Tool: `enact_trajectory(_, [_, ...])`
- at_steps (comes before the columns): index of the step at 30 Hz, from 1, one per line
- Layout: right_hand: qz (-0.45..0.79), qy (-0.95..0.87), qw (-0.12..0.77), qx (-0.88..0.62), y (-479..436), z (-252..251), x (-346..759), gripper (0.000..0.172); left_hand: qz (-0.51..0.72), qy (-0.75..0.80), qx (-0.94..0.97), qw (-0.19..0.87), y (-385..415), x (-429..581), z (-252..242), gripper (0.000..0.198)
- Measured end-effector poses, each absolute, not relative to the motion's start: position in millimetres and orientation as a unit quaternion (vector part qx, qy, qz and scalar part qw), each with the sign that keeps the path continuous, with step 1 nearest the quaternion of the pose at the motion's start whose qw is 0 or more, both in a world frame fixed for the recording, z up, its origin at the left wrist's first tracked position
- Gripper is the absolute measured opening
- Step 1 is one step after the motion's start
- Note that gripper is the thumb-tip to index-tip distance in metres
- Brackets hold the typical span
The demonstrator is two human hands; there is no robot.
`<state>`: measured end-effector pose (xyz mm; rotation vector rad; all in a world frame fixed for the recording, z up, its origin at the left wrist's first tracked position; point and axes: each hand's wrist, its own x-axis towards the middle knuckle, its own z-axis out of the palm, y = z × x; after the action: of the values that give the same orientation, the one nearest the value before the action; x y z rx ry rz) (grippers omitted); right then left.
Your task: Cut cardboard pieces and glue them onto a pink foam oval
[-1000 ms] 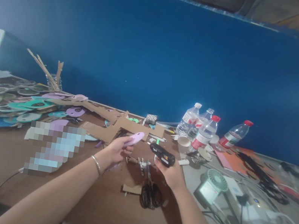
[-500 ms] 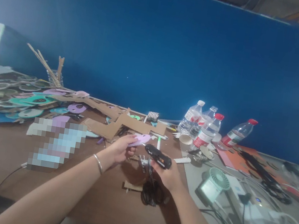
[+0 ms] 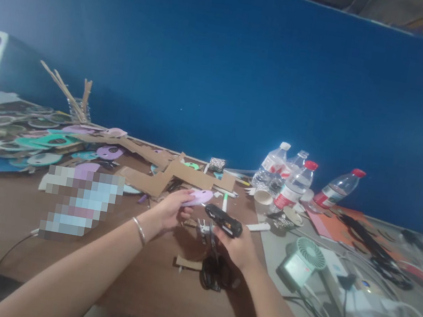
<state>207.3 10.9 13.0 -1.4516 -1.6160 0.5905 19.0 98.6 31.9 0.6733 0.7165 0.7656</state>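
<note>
My left hand point(image 3: 174, 210) has its fingers closed on a light purple cut-out piece point(image 3: 200, 197) with a small dark hole, held above the table. In my right hand point(image 3: 237, 246) is a black glue gun point(image 3: 224, 220), its tip pointing left and very close to the purple piece; I cannot tell whether they touch. Just below the hands lie a metal tool point(image 3: 205, 230) and a dark coil of black cord point(image 3: 212, 275). A small cardboard strip point(image 3: 188, 263) rests beside the coil.
Cut cardboard point(image 3: 154, 181) lies behind my hands. Coloured cut-outs point(image 3: 41, 143) pile up at left, near a blurred-out object point(image 3: 81, 207) with a cable. Several plastic bottles point(image 3: 294, 186) stand at the right back. A green fan point(image 3: 304, 260) and a power strip point(image 3: 347, 289) sit at right.
Almost nothing differs. Both hands keep the purple piece and the glue gun in nearly the same place; the view has shifted very slightly.
</note>
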Motion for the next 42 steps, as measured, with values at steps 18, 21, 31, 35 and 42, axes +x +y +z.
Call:
enact_trajectory(18, [0.267,-0.629,0.429,-0.591,12.1,9.1,210.4,0.029,0.382,0.319,0.355,0.791,97.5,20.9,29.2,0.030])
enact_trajectory(21, [0.278,-0.623,0.425,-0.595,11.5,10.0,211.1,0.029,0.385,0.322,0.352,0.791,98.2,20.0,27.0,0.031])
enact_trajectory(31, [0.309,-0.618,0.429,-0.581,11.1,11.8,211.3,0.029,0.385,0.317,0.348,0.794,96.0,21.9,28.2,0.031])
enact_trajectory(35, [0.327,-0.611,0.436,-0.574,11.3,10.4,211.4,0.027,0.390,0.320,0.361,0.784,94.7,22.4,29.3,0.031])
enact_trajectory(42, [0.366,-0.594,0.448,-0.559,12.0,10.3,211.6,0.028,0.417,0.320,0.408,0.747,92.0,23.9,31.0,0.039])
